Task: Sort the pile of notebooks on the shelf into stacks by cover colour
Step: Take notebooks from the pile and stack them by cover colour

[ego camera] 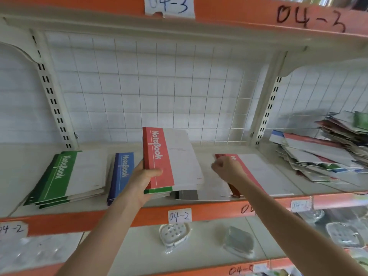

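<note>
Gripping red notebook [169, 156], left hand [143, 182], right hand [227, 169] curled above red stack [256, 172], hold unclear

"NoteBook" on red cover [166, 156], blue cover [123, 168], green cover [59, 173]; upper tag [169, 5] reads 04-3, lower tag [179, 216] 04-2.

Only one view: camera on person's head. Faces forward, tipped down a little, straight at middle shelf [23, 176] and white wire grid [151, 86] behind it. Very near: both arms stick in from bottom edge. Left hand [142, 182] with red notebook [157, 148] sits at middle of view, right hand [227, 168] just beside. Upper shelf [229, 10] at top, lower shelf [143, 246] at bottom. Wide lens bends edges.
</note>
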`<state>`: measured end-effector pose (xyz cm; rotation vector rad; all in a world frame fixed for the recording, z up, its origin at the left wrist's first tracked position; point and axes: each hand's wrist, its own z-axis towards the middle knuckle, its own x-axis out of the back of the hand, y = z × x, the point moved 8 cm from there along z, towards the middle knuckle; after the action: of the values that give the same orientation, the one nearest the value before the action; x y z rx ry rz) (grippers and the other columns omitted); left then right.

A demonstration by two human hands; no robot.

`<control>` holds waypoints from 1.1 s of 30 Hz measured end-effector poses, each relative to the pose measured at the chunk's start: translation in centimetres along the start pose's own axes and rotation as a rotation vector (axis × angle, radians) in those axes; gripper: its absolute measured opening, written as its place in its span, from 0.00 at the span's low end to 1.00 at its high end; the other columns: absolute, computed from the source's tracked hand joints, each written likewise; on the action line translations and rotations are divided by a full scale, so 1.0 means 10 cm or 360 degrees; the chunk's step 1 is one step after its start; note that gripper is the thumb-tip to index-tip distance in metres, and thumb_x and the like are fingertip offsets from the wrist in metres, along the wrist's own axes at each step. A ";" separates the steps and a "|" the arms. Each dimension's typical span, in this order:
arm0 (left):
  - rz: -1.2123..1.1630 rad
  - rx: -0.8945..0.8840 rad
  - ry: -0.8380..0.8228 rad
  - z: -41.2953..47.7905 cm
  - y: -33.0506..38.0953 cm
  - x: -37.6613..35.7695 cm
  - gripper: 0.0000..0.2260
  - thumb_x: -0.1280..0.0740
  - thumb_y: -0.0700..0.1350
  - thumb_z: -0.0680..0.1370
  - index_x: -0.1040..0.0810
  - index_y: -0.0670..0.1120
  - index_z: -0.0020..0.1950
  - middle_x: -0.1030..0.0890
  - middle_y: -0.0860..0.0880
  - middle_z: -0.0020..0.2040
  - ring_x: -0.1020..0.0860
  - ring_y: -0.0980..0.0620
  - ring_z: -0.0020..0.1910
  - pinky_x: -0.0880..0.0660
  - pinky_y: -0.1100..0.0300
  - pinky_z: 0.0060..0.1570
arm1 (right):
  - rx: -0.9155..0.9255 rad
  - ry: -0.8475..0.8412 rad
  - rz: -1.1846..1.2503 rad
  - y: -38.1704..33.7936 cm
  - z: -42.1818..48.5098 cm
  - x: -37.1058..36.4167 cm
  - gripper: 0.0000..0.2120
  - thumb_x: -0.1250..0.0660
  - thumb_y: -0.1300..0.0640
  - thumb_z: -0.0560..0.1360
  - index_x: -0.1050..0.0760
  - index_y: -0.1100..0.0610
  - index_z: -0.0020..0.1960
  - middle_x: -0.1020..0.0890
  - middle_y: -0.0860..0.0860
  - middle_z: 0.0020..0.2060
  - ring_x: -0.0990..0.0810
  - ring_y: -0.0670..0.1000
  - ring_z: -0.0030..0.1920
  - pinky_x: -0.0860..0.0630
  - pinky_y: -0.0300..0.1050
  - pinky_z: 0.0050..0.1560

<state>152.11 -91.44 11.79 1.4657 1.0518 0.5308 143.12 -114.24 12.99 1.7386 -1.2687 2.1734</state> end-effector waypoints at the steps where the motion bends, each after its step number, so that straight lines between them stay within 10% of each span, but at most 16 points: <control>1: 0.0005 -0.0005 -0.0019 0.00 -0.02 -0.08 0.16 0.35 0.35 0.76 0.29 0.53 0.57 0.21 0.48 0.51 0.23 0.48 0.47 0.26 0.53 0.41 | -0.0072 -0.0072 0.0369 0.02 -0.01 -0.03 0.13 0.41 0.51 0.80 0.25 0.59 0.43 0.23 0.52 0.36 0.26 0.50 0.35 0.29 0.40 0.35; 4: 0.0019 -0.0023 -0.0076 0.00 -0.11 -0.38 0.16 0.34 0.34 0.75 0.28 0.55 0.53 0.20 0.49 0.49 0.22 0.48 0.47 0.25 0.53 0.41 | -0.0295 -0.0318 0.1013 0.03 -0.14 -0.17 0.13 0.36 0.48 0.77 0.25 0.58 0.43 0.21 0.53 0.38 0.21 0.54 0.41 0.23 0.48 0.43; 14: -0.0063 0.0202 -0.0112 0.06 -0.51 -1.25 0.08 0.33 0.41 0.77 0.24 0.52 0.54 0.17 0.47 0.47 0.19 0.47 0.45 0.24 0.53 0.40 | -0.0382 0.0246 0.0710 1.05 -0.15 0.43 0.15 0.30 0.61 0.71 0.24 0.65 0.55 0.21 0.55 0.43 0.20 0.55 0.45 0.25 0.44 0.41; 33: 0.0160 0.0009 0.0144 0.14 -0.40 -0.94 0.14 0.34 0.30 0.73 0.24 0.45 0.53 0.19 0.47 0.45 0.20 0.48 0.44 0.24 0.57 0.41 | -0.0291 0.0226 -0.0655 1.13 -0.15 0.62 0.23 0.42 0.49 0.78 0.39 0.57 0.70 0.35 0.58 0.67 0.38 0.59 0.67 0.34 0.54 0.63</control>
<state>147.44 -100.50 10.04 1.5168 1.0549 0.6717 133.85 -123.24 12.03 1.5742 -0.9415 1.8484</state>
